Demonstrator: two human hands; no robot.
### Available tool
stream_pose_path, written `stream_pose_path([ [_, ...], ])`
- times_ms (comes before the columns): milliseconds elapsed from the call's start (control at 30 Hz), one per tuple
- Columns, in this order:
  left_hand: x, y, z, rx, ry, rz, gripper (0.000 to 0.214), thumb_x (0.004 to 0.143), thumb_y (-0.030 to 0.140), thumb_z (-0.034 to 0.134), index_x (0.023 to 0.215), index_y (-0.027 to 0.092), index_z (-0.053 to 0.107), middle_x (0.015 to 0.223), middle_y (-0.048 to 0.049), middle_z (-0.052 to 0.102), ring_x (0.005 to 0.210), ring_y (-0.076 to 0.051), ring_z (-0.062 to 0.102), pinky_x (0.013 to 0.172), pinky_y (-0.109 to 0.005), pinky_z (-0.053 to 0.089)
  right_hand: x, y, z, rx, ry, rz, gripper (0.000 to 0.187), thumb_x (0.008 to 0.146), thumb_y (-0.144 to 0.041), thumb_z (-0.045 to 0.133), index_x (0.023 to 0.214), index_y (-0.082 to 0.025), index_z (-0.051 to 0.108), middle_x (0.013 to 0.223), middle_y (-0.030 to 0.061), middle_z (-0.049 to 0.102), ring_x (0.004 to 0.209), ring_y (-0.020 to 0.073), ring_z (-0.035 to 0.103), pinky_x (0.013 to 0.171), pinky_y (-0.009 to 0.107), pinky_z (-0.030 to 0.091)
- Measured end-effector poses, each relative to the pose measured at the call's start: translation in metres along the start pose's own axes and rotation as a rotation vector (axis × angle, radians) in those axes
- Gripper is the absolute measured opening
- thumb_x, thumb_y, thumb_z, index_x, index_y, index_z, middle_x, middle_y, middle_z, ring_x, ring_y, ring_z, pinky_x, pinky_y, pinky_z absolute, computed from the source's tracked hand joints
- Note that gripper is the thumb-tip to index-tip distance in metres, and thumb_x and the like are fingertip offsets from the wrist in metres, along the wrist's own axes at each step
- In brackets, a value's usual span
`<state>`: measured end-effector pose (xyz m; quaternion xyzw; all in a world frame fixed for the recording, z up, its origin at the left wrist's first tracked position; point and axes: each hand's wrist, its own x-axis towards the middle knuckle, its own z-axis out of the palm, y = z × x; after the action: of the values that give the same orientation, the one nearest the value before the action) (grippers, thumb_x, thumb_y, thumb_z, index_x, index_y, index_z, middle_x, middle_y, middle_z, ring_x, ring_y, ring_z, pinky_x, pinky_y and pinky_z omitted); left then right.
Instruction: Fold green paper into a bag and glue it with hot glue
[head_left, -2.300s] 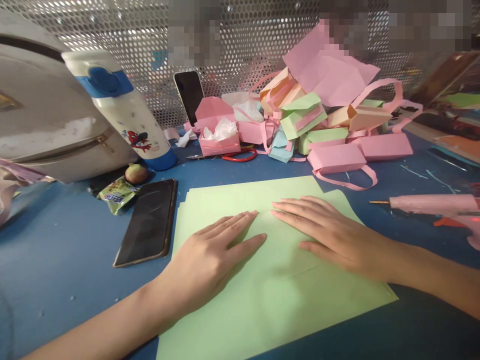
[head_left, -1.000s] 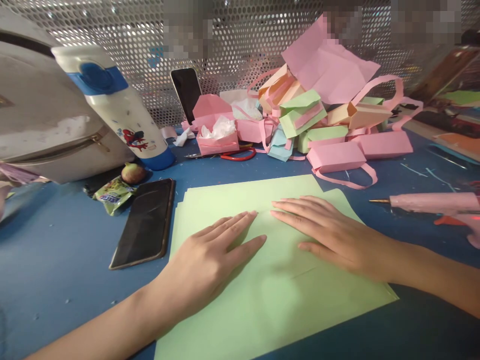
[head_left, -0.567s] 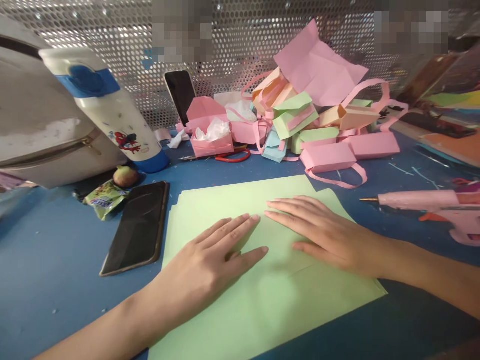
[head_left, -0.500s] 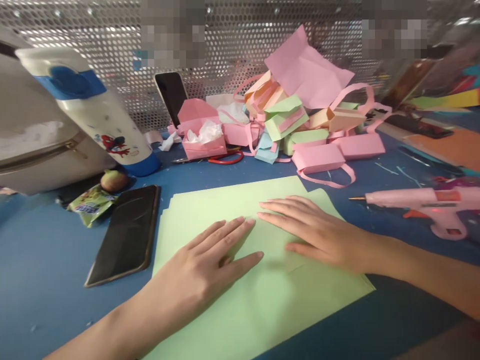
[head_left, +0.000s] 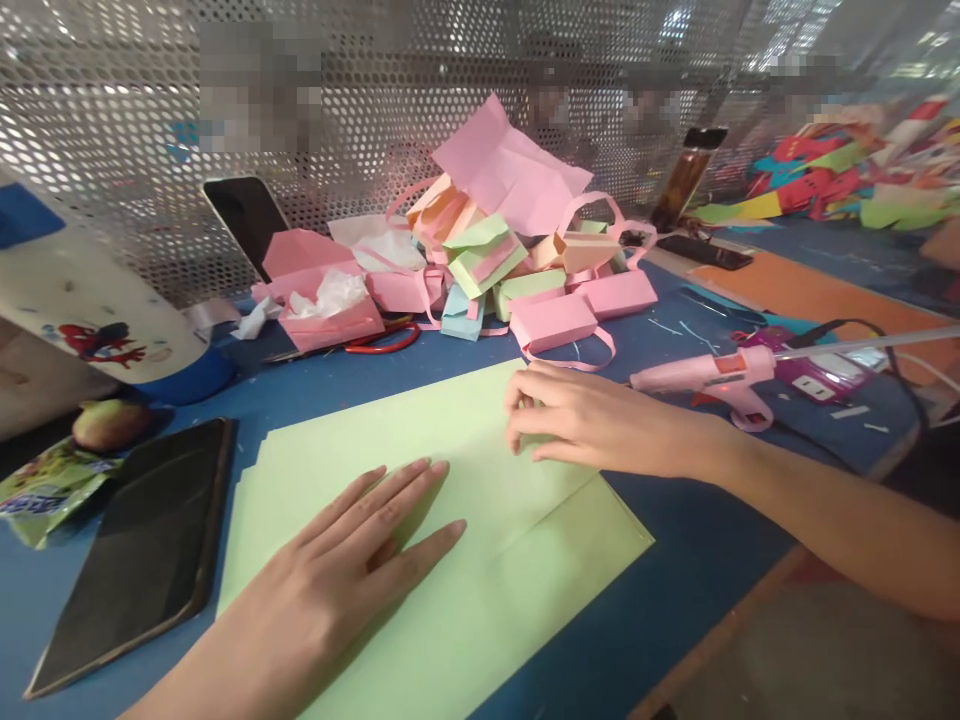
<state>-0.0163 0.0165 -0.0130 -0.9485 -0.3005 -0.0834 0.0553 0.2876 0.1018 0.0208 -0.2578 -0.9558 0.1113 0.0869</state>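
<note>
A stack of light green paper sheets lies on the blue table in front of me. My left hand rests flat on the sheets, fingers stretched out and spread. My right hand is at the far right corner of the stack, its fingers curled and pinching the paper's edge there.
A black phone lies left of the paper, beside a snack packet and a white and blue bottle. Behind are a pile of pink and green paper boxes, red scissors and a second phone. A pink glue gun lies at the right.
My view has swung to the right. My right hand has slid to the far corner of the green paper and curled from flat into a pinch. The left hand stays flat.
</note>
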Motion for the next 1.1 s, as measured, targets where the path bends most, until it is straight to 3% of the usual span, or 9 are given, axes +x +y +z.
stream_pose_path([
  [67, 0.0, 0.0, 0.0, -0.006, 0.006, -0.004, 0.05, 0.104, 0.016, 0.031, 0.148, 0.035, 0.04, 0.16, -0.0043, 0.03, 0.144, -0.029, 0.036, 0.112, -0.051, 0.041, -0.001, 0.0, -0.003, 0.055, -0.056, 0.06, 0.01, 0.095, -0.014, 0.058, 0.092, -0.02, 0.066, 0.096, 0.0009, 0.061, 0.085, 0.0151, 0.06, 0.067, 0.026, 0.04],
  [133, 0.001, 0.0, 0.0, -0.001, 0.007, -0.005, 0.049, 0.104, 0.017, 0.029, 0.149, 0.035, 0.039, 0.161, -0.0038, 0.03, 0.145, -0.028, 0.035, 0.113, -0.05, 0.04, -0.001, 0.0, -0.005, 0.12, -0.113, 0.085, 0.015, 0.097, -0.014, 0.054, 0.088, -0.021, 0.064, 0.091, -0.0016, 0.061, 0.077, 0.0124, 0.059, 0.062, 0.025, 0.036],
  [533, 0.0, -0.001, 0.001, -0.024, -0.006, 0.0, 0.051, 0.103, 0.014, 0.032, 0.149, 0.035, 0.038, 0.16, -0.004, 0.03, 0.144, -0.028, 0.035, 0.113, -0.05, 0.04, -0.004, -0.001, -0.001, 0.186, -0.211, 0.124, 0.022, 0.101, -0.011, 0.038, 0.1, -0.022, 0.058, 0.099, 0.0008, 0.057, 0.076, 0.0127, 0.056, 0.063, 0.026, 0.034],
  [767, 0.001, -0.001, 0.002, -0.063, 0.034, -0.02, 0.05, 0.104, 0.014, 0.03, 0.146, 0.035, 0.044, 0.158, -0.0029, 0.034, 0.142, -0.027, 0.039, 0.113, -0.048, 0.041, -0.003, -0.002, 0.002, 0.228, -0.204, -0.027, 0.009, 0.1, -0.028, 0.052, 0.103, -0.021, 0.056, 0.102, 0.0026, 0.057, 0.085, 0.0158, 0.056, 0.07, 0.026, 0.037],
  [900, 0.001, -0.001, 0.001, -0.045, 0.017, -0.01, 0.048, 0.104, 0.015, 0.032, 0.146, 0.034, 0.044, 0.159, -0.0043, 0.032, 0.143, -0.028, 0.038, 0.112, -0.049, 0.042, 0.0, -0.005, 0.006, 0.285, -0.222, -0.121, 0.011, 0.098, -0.029, 0.057, 0.103, -0.02, 0.059, 0.101, 0.0031, 0.058, 0.09, 0.0166, 0.056, 0.073, 0.027, 0.038],
  [1100, 0.001, -0.001, 0.001, -0.055, 0.006, -0.023, 0.05, 0.102, 0.011, 0.034, 0.145, 0.035, 0.045, 0.159, -0.0037, 0.033, 0.143, -0.028, 0.038, 0.113, -0.05, 0.041, 0.0, -0.007, 0.009, 0.295, -0.204, -0.147, 0.009, 0.094, -0.024, 0.064, 0.101, -0.019, 0.061, 0.101, 0.0024, 0.059, 0.09, 0.0155, 0.054, 0.075, 0.027, 0.037],
])
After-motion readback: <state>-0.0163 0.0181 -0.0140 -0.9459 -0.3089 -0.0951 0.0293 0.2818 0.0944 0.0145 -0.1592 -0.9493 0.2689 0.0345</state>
